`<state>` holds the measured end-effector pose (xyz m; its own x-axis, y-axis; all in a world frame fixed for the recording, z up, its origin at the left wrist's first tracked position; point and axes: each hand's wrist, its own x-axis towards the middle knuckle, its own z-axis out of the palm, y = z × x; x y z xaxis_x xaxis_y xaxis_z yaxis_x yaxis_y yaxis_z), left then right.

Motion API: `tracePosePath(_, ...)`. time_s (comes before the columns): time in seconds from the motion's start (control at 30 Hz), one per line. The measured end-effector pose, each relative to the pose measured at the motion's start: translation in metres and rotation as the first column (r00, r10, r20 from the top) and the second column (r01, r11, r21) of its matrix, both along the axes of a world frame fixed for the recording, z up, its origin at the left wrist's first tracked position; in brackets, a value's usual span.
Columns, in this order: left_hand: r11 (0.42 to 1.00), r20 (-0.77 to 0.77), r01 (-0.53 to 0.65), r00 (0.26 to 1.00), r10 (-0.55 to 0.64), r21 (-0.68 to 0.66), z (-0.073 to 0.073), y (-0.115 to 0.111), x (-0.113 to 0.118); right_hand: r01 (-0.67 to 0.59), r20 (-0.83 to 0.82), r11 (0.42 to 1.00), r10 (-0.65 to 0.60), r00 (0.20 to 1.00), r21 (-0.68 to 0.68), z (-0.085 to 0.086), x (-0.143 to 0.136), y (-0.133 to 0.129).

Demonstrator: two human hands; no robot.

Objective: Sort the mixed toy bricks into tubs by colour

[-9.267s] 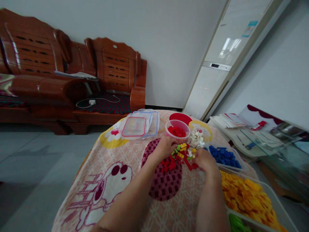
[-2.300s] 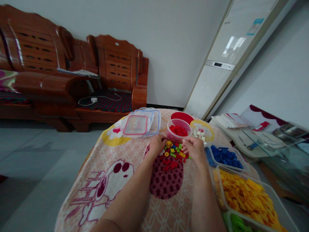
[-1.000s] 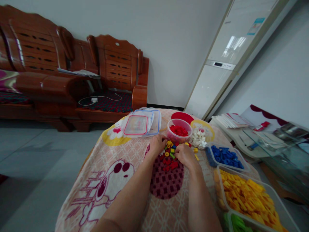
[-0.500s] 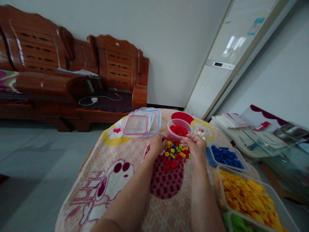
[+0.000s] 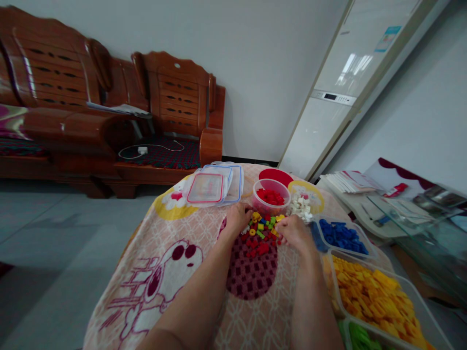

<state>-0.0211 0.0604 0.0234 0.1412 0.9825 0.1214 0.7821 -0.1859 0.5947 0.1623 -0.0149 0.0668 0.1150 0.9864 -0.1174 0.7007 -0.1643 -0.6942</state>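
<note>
A mixed pile of small toy building bricks [image 5: 260, 234], red, yellow, green and blue, lies on the patterned tablecloth between my two hands. At its left edge is my left hand [image 5: 238, 218], fingers curled together; whatever they hold is hidden. My right hand [image 5: 295, 231] is down at the pile's right edge beside some yellow bricks, with thumb and fingers pinched. Anything in that pinch is too small to make out. Just behind the pile stands a round clear tub [image 5: 272, 197] with red bricks inside. White bricks [image 5: 301, 208] are heaped to the tub's right.
Along the right side stand clear boxes of blue bricks [image 5: 343, 236], yellow bricks [image 5: 375, 296] and green bricks [image 5: 361, 336]. Clear lids [image 5: 206, 188] are stacked at the back left, and a red round lid [image 5: 276, 176] lies behind the tub. A glass-topped stand [image 5: 430, 243] adjoins the table.
My right hand has moved from beside the tub's front rim down to the pile's right edge, uncovering more white bricks. My left hand has stayed nearly still.
</note>
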Motion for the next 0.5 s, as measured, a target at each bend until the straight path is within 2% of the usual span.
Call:
tracePosePath(0.07,1.0,0.004,-0.001,1.0,0.001,-0.004,0.001,0.0,0.0,-0.055,0.194,0.996,0.067,0.979,-0.068,0.001,0.001,-0.003)
tracePosePath(0.2,1.0,0.005,0.006,1.0,-0.006,-0.008,0.003,-0.001,0.0,-0.053,0.396,0.99,0.101,0.913,-0.13,0.009,-0.007,-0.005)
tracePosePath(0.33,1.0,-0.006,-0.008,1.0,0.008,-0.007,0.004,-0.002,0.0,-0.004,0.547,0.989,0.084,0.833,-0.146,0.015,-0.019,-0.002)
tracePosePath(0.5,1.0,-0.004,-0.008,1.0,0.008,0.0,0.003,-0.001,0.0,0.006,0.652,0.988,0.098,0.752,-0.156,0.008,-0.028,0.002)
